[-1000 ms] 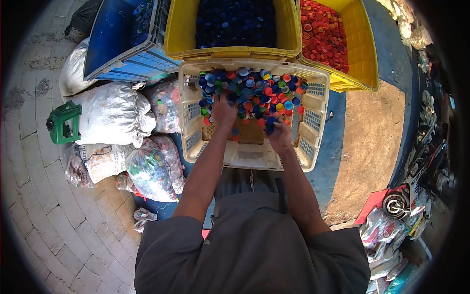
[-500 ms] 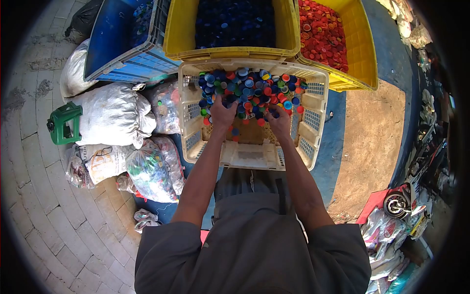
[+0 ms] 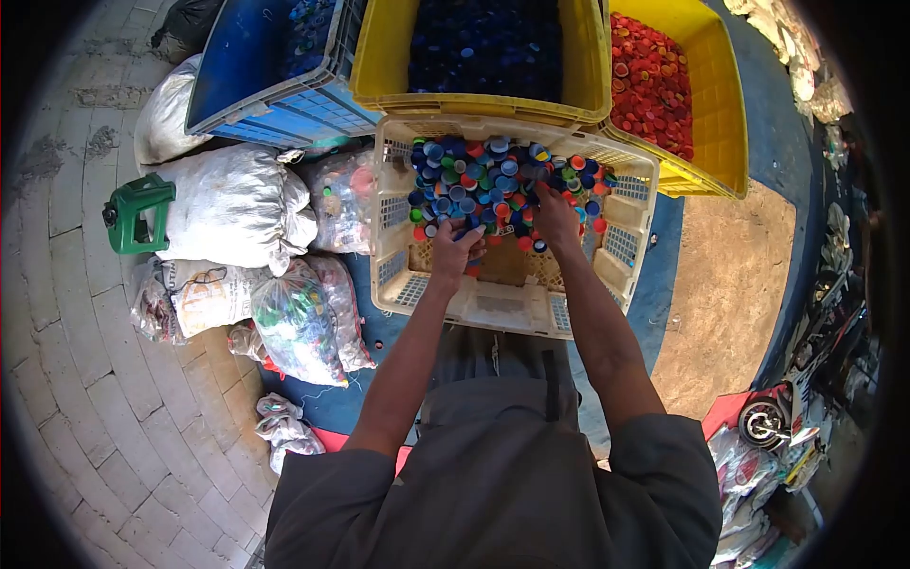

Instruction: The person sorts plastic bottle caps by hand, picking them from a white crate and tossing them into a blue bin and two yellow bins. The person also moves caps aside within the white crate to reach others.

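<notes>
A white plastic crate stands before me, with a heap of mixed-colour bottle caps in its far part. My left hand is at the near edge of the heap, its thumb and fingers apart beside some caps; whether a cap lies in the palm is hard to see. Among the caps at the right of the heap is my right hand, its fingers bent down and partly hidden, so what they hold cannot be made out.
Behind the crate are a yellow bin of dark blue caps, another yellow bin of red caps and a blue bin. Filled sacks and a green plastic container lie left. A brown board is at right.
The view has shifted, so the crate and bins appear further right. My left hand has drawn back toward the heap's near edge, and my right hand has reached further into the caps.
</notes>
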The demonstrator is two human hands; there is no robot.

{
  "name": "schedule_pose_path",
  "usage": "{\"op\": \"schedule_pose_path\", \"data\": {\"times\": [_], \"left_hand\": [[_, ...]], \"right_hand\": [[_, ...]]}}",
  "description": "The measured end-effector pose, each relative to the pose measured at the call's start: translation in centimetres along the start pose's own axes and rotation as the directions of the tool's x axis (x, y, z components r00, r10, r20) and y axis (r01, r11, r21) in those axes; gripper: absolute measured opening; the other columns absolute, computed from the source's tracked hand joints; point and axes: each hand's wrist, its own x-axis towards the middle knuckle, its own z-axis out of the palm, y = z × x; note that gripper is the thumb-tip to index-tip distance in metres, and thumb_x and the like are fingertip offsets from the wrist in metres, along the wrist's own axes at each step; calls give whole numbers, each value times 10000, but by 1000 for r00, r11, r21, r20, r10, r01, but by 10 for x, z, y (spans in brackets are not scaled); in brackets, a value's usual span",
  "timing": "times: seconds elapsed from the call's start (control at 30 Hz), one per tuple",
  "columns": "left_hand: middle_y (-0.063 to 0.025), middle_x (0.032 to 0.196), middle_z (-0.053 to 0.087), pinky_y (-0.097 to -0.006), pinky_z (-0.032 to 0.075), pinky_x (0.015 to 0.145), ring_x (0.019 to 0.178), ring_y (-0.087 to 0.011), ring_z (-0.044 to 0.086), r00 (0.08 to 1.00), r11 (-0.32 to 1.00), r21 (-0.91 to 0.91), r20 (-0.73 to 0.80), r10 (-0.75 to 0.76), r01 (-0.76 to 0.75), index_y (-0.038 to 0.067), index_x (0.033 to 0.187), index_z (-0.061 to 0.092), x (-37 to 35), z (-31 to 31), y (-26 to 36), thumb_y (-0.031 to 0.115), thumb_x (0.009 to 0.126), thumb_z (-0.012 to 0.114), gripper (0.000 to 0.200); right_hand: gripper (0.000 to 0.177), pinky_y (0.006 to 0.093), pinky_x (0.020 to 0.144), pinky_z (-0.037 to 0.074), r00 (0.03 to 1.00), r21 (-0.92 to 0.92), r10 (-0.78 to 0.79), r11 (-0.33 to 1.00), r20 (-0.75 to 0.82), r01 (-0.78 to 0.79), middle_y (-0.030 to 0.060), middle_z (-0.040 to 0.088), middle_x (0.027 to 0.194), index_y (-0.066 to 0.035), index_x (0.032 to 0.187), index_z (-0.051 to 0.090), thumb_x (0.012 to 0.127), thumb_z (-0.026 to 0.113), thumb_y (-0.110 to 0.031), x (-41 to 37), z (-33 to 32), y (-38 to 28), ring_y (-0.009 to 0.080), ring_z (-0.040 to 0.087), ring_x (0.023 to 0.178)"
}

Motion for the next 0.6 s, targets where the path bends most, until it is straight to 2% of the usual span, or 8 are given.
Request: {"op": "schedule_pose_path", "data": {"times": [0.07, 0.17, 0.2, 0.27, 0.3, 0.33, 0.37, 0.6], "left_hand": [[-49, 929, 610, -321, 528, 697, 787, -145, 609, 1000, 998, -53, -5, -31, 31, 68, 1040, 499, -2, -1, -2, 142, 812, 697, 311], [-59, 968, 616, -353, 531, 729, 820, -170, 611, 997, 986, -150, 22, -68, 70, 76, 1057, 497, -5, -1, -1, 140, 829, 670, 294], [-61, 978, 618, -362, 532, 736, 827, -178, 612, 996, 979, -186, 37, -78, 83, 78, 1064, 495, -7, -1, 0, 138, 834, 661, 289], [-69, 1001, 622, -376, 533, 744, 842, -186, 614, 993, 960, -257, 82, -89, 108, 83, 1069, 496, -7, 1, 1, 136, 846, 639, 270], [-72, 1013, 625, -383, 533, 748, 850, -190, 615, 990, 949, -291, 107, -94, 121, 86, 1071, 497, -8, 3, 2, 135, 852, 627, 260], [-73, 1025, 624, -389, 532, 753, 862, -192, 616, 987, 947, -294, 127, -97, 131, 89, 1074, 499, -11, 5, 4, 138, 858, 613, 249], [-74, 1037, 624, -396, 530, 759, 874, -195, 616, 984, 945, -297, 148, -98, 139, 92, 1077, 502, -13, 9, 7, 141, 864, 599, 239], [-45, 1037, 627, -406, 527, 754, 883, -198, 620, 952, 945, -307, 307, -9, 108, 97, 1125, 525, -13, 24, 20, 228, 899, 473, 266]], "right_hand": [[409, 465, 719, 522, 1000, 20, 11, 1000, 5, -11, 148, 635, 983, -152, 1170, 555, 774, 653, -181, 0, 0, 1, 356, 632, 924], [359, 424, 686, 518, 992, 227, 126, 966, 9, -124, 133, 649, 905, -95, 1136, 551, 800, 637, -188, -7, -21, -12, 306, 648, 866], [341, 411, 668, 513, 979, 444, 195, 874, 52, -198, 124, 649, 883, -85, 1117, 553, 806, 629, -203, -9, -16, -9, 287, 645, 837], [316, 386, 632, 504, 941, 781, 292, 541, 174, -312, 106, 649, 838, -65, 1080, 558, 819, 612, -234, -12, 0, 7, 250, 639, 779], [317, 373, 631, 504, 908, 901, 249, 196, 336, -387, 102, 646, 849, -62, 1077, 558, 821, 598, -245, -18, 2, 12, 237, 629, 760], [320, 361, 630, 504, 873, 881, 145, -173, 466, -441, 98, 643, 860, -58, 1075, 557, 824, 584, -256, -26, 1, 15, 224, 619, 742], [324, 349, 628, 504, 841, 724, -4, -507, 541, -468, 94, 640, 871, -55, 1072, 557, 827, 570, -267, -33, -1, 18, 211, 610, 723], [412, 395, 848, 491, 886, 664, -8, -659, 463, -353, 150, 602, 1060, -17, 1151, 521, 770, 505, -175, -61, -57, -47, 282, 608, 930]]}}
